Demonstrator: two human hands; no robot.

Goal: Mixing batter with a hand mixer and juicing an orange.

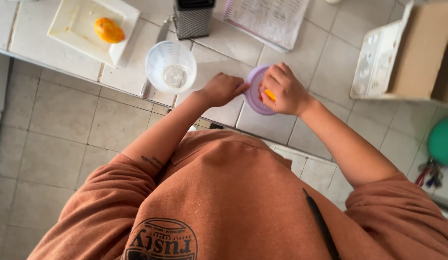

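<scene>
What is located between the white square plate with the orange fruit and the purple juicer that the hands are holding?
In the head view, a clear plastic measuring cup stands between the white plate and the purple juicer, beside a knife, on the tiled counter.

A white square plate point(74, 33) holds an orange fruit point(108, 30). Near it stand a clear cup point(170, 66) and a metal grater point(193, 18). A paper point(267, 19) lies beside the grater.

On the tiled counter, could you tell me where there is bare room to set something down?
Bare tiled counter lies between the paper sheets and the white tray, above the right hand. It is crowded around the clear measuring cup, metal grater, left hand and purple juicer.
</scene>
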